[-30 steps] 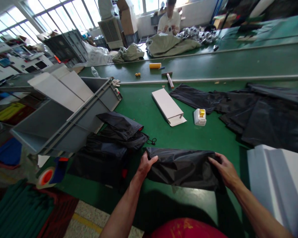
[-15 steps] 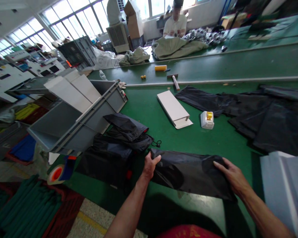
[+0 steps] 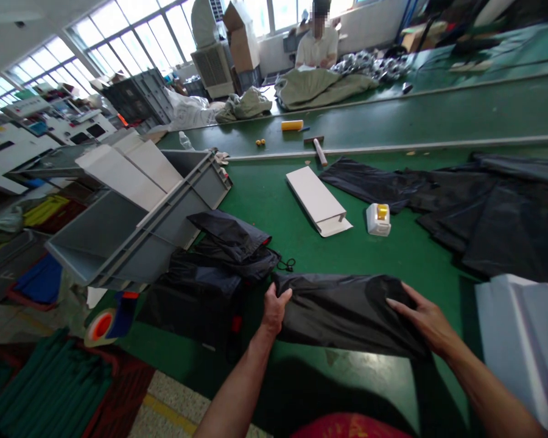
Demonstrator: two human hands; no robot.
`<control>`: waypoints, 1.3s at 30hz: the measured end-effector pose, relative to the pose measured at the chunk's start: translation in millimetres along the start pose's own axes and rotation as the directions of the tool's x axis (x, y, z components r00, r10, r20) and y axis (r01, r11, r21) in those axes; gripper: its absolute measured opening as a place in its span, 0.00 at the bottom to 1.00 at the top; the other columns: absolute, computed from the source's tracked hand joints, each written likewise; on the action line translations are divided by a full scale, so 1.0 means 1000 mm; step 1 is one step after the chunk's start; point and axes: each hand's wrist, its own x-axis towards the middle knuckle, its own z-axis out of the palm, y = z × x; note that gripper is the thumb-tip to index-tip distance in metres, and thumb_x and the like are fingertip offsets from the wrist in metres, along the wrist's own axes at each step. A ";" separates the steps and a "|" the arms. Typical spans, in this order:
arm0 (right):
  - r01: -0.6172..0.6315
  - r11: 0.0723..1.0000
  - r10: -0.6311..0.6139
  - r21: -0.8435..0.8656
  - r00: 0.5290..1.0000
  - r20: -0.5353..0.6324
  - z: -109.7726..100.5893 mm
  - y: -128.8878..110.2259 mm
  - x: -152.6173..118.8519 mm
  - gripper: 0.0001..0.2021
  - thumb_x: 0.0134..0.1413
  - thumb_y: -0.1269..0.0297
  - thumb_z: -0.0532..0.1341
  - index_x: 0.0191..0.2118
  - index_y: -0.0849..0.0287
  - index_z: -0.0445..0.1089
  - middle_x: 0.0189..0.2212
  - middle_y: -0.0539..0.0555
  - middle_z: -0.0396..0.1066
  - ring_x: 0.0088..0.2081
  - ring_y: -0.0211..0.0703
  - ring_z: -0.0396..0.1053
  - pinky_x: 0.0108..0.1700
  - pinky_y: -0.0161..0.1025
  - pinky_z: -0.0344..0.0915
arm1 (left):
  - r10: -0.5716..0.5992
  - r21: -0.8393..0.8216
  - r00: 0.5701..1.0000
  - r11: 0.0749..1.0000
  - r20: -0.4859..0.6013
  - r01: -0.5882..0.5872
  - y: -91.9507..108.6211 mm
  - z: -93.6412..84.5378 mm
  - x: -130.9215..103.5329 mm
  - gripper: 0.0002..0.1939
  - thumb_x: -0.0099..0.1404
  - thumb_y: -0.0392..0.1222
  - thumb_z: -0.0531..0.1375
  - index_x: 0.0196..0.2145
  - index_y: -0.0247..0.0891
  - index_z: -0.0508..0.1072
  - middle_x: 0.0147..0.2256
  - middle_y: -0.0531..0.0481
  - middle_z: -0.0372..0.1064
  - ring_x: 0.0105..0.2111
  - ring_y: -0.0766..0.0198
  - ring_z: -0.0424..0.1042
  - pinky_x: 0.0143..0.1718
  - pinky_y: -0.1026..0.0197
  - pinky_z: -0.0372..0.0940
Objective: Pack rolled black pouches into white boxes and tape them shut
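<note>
A long black fabric pouch [image 3: 338, 313] is stretched between my two hands, just above the green tabletop. My left hand [image 3: 274, 307] pinches its left end, thumb on top. Around the right end wraps my right hand [image 3: 422, 313], thumb above and the other fingers partly hidden by the cloth. Left of my left hand lies a pile of black drawstring bags [image 3: 219, 261], with a cord and toggle [image 3: 287, 264] sticking out. Beyond the pouch sit a flat white box [image 3: 317, 198] and a small white tape dispenser [image 3: 378, 219] with yellow tape.
A grey crate [image 3: 159, 237] with white cardboard stands at the left. Black fabric [image 3: 497, 213] spreads over the right side, near grey-white sheets [image 3: 520, 340]. A hammer [image 3: 319, 151] lies farther back. A person [image 3: 317, 45] sits across the table.
The pouch's right end has risen slightly and its surface is more creased. Both hands keep their hold, the right one shifted a little left. The whole view has shifted slightly.
</note>
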 end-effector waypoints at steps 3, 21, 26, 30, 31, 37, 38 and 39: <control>0.078 0.994 -0.083 -0.069 0.994 -0.064 -0.002 0.005 -0.004 0.35 0.31 0.46 0.69 0.50 0.57 0.71 0.46 0.57 0.75 0.45 0.58 0.73 0.49 0.48 0.70 | -0.002 0.163 0.995 0.986 -0.097 0.018 0.001 0.000 0.002 0.17 0.57 0.48 0.64 0.39 0.33 0.74 0.41 0.37 0.74 0.47 0.47 0.71 0.52 0.50 0.62; 0.152 0.894 -0.270 -0.421 0.934 -0.235 -0.006 0.018 -0.004 0.22 0.45 0.39 0.53 0.19 0.55 0.60 0.16 0.48 0.59 0.22 0.41 0.59 0.26 0.36 0.52 | 0.374 0.891 0.844 0.088 0.385 -0.445 0.012 0.039 -0.012 0.37 0.65 0.64 0.51 0.66 0.44 0.53 0.67 0.36 0.43 0.66 0.35 0.41 0.57 0.22 0.43; 0.112 0.878 -0.190 -0.465 0.974 -0.124 -0.004 0.028 -0.023 0.19 0.41 0.43 0.60 0.21 0.57 0.67 0.17 0.51 0.67 0.22 0.44 0.64 0.26 0.37 0.54 | 0.380 0.782 0.729 0.022 0.569 -0.623 0.016 0.052 -0.024 0.40 0.63 0.66 0.51 0.67 0.48 0.50 0.69 0.43 0.38 0.67 0.38 0.37 0.59 0.23 0.39; 0.104 0.872 -0.212 -0.478 0.961 -0.179 0.001 0.028 -0.028 0.21 0.47 0.45 0.53 0.24 0.57 0.70 0.21 0.53 0.71 0.27 0.47 0.67 0.29 0.38 0.56 | 0.336 0.746 0.710 0.032 0.619 -0.665 0.015 0.065 -0.023 0.41 0.61 0.68 0.53 0.66 0.53 0.50 0.69 0.43 0.36 0.67 0.35 0.35 0.55 0.18 0.37; 0.101 0.872 -0.222 -0.479 0.953 -0.204 0.001 0.027 -0.028 0.21 0.48 0.44 0.52 0.24 0.57 0.70 0.22 0.53 0.70 0.27 0.46 0.67 0.29 0.37 0.56 | 0.335 0.759 0.724 0.041 0.603 -0.650 0.014 0.066 -0.021 0.43 0.59 0.69 0.53 0.67 0.51 0.49 0.69 0.41 0.35 0.67 0.33 0.35 0.55 0.18 0.37; 0.055 0.881 -0.205 -0.470 0.940 -0.274 0.000 0.029 -0.034 0.22 0.46 0.41 0.55 0.19 0.56 0.61 0.15 0.49 0.61 0.21 0.41 0.60 0.24 0.36 0.49 | 0.357 0.752 0.707 0.018 0.611 -0.659 0.013 0.064 -0.025 0.42 0.59 0.68 0.55 0.66 0.53 0.50 0.69 0.39 0.36 0.67 0.33 0.35 0.55 0.19 0.38; 0.055 0.884 -0.198 -0.465 0.944 -0.265 0.001 0.031 -0.036 0.20 0.46 0.43 0.56 0.21 0.56 0.63 0.16 0.49 0.63 0.22 0.41 0.61 0.25 0.36 0.50 | 0.354 0.760 0.717 0.025 0.601 -0.649 0.013 0.065 -0.028 0.42 0.59 0.68 0.55 0.66 0.52 0.50 0.69 0.38 0.36 0.67 0.33 0.35 0.54 0.18 0.38; 0.053 0.886 -0.191 -0.461 0.947 -0.257 0.001 0.032 -0.038 0.19 0.46 0.44 0.56 0.22 0.56 0.65 0.18 0.49 0.65 0.23 0.42 0.62 0.25 0.36 0.51 | 0.351 0.767 0.726 0.034 0.591 -0.641 0.015 0.066 -0.031 0.44 0.58 0.69 0.56 0.67 0.50 0.50 0.69 0.37 0.36 0.67 0.32 0.35 0.54 0.18 0.39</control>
